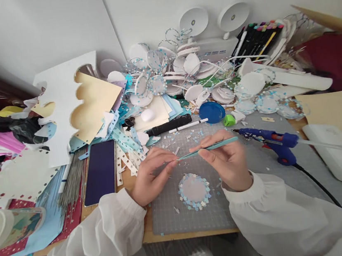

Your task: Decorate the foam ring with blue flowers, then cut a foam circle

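Note:
Between the thumb and fingers of my right hand (pixel 226 160) is a pair of teal tweezers (pixel 213 147), its tip pointing left. My left hand (pixel 153 173) is closed in a pinch right at that tip; whatever tiny piece sits there is too small to make out. Below both hands a white disc (pixel 194 189) lies flat on the grey cutting mat (pixel 170 221). Small blue and white flower shapes (pixel 203 203) ring its rim. Loose bits of the same colours (pixel 186 136) are scattered on the mat beyond my hands.
A blue glue gun (pixel 272 140) lies right of my right hand, its cord running toward me. A phone (pixel 99 172) and paper scraps (pixel 122 140) are at left. Behind stand a blue lid (pixel 211 112), a black marker (pixel 173 124) and piled white discs (pixel 191 63).

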